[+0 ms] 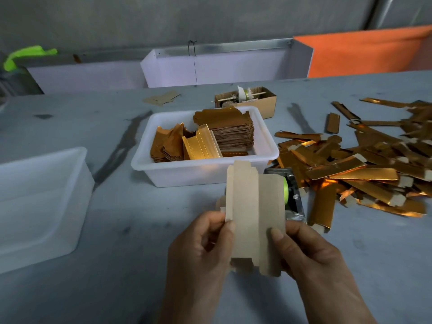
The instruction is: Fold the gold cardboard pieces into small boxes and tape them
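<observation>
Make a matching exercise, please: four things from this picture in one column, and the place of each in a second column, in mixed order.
Things:
1. flat stack
2. folded pile
3. tape roll
4. held piece

Places:
A. between both hands
B. inside the white tub
C. loose on the table, right side
D. right behind the held piece

Pairs: 1-B, 2-C, 3-D, 4-A

Both hands pinch cardboard piece (brown side up) nr tape dispenser.
</observation>
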